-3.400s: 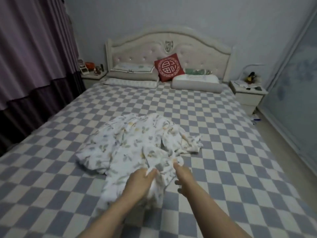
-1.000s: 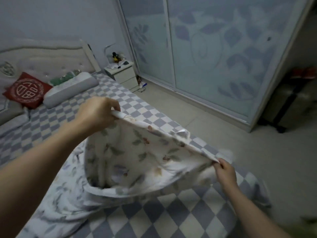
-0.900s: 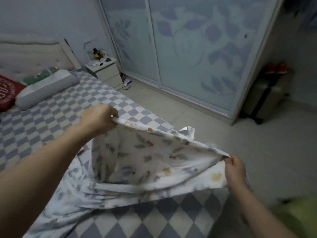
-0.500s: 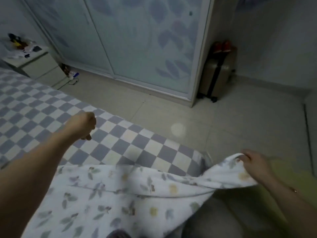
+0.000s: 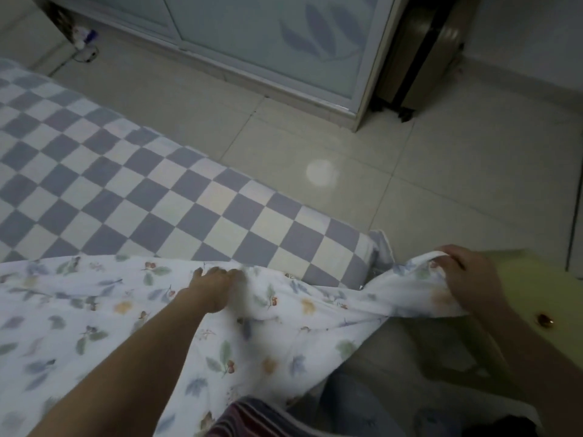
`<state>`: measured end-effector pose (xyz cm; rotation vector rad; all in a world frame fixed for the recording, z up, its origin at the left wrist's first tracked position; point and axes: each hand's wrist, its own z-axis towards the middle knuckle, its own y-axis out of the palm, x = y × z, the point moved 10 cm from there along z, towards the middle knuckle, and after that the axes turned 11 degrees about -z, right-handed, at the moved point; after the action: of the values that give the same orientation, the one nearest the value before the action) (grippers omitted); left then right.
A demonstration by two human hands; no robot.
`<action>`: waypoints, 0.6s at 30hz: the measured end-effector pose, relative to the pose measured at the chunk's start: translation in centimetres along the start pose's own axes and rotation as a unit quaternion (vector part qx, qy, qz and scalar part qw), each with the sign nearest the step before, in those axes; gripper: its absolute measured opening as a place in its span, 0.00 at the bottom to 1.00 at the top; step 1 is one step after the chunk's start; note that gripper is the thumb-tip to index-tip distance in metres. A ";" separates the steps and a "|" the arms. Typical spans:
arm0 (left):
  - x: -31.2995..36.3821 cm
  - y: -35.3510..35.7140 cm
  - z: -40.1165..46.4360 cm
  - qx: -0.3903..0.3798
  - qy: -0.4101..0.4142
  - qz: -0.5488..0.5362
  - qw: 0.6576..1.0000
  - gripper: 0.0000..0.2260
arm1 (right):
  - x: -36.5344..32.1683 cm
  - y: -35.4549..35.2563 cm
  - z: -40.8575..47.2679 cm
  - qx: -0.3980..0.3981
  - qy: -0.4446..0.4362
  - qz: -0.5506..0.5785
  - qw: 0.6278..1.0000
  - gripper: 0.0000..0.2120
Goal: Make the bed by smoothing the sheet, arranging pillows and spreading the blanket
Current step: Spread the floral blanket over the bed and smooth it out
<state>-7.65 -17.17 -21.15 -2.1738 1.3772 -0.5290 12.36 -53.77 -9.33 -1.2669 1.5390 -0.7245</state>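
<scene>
The white floral blanket [image 5: 94,310] lies over the near corner of the bed, on the blue-and-white checked sheet [image 5: 126,190]. My left hand [image 5: 214,287] reaches onto the blanket's far edge, fingers bent down into the cloth; whether it grips is unclear. My right hand [image 5: 467,279] grips the blanket's corner, held out past the bed's corner over the floor. The pillows are out of view.
Pale tiled floor [image 5: 441,184] lies beyond the bed's corner. Sliding wardrobe doors [image 5: 268,36] run along the back, with a suitcase [image 5: 419,58] standing beside them. A yellow-green object [image 5: 530,285] sits low at the right under my forearm.
My view has dropped toward the bed's corner. My left hand has come down from above the sheet onto the blanket's edge. The right hand keeps its hold on the corner.
</scene>
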 end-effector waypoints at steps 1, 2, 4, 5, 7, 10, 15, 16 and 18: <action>-1.3 0.8 0.0 -0.002 -0.016 -0.001 1.000 0.24 | -0.1 -0.1 -0.2 0.008 0.005 0.009 1.000 0.15; -2.4 1.1 0.0 0.013 -0.026 -0.007 1.000 0.24 | -0.5 -0.2 -0.3 0.015 0.003 0.019 1.000 0.11; -3.4 0.4 0.1 0.070 -0.032 -0.025 0.997 0.26 | -1.5 -0.5 -0.6 0.027 -0.007 0.039 0.999 0.09; -3.5 -0.2 0.4 0.104 -0.027 -0.044 0.993 0.28 | -2.6 -0.7 -0.7 0.036 -0.029 0.040 0.998 0.08; -3.2 -0.6 1.1 0.122 -0.025 -0.068 0.990 0.31 | -4.6 -1.0 -1.2 0.042 -0.064 0.040 0.996 0.07; -2.8 1.5 1.5 0.097 -0.058 -0.041 0.993 0.21 | -6.4 -0.8 -2.0 0.026 -0.110 0.026 0.993 0.07; -5.5 2.3 -3.9 0.151 -0.102 0.022 0.983 0.15 | -7.2 1.7 -2.9 -0.035 -0.128 0.000 0.991 0.07; -6.9 1.2 -5.9 0.171 -0.107 -0.017 0.979 0.13 | -7.8 2.3 -3.2 -0.045 -0.130 0.005 0.991 0.07; -10.9 -1.8 -11.4 0.238 -0.136 -0.110 0.955 0.10 | -10.6 3.2 -3.9 -0.051 -0.145 0.022 0.988 0.07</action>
<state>-17.34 -8.97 -11.58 -1.9180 0.7691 -0.5519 7.38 -43.34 -7.59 -1.3436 1.3726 -0.4152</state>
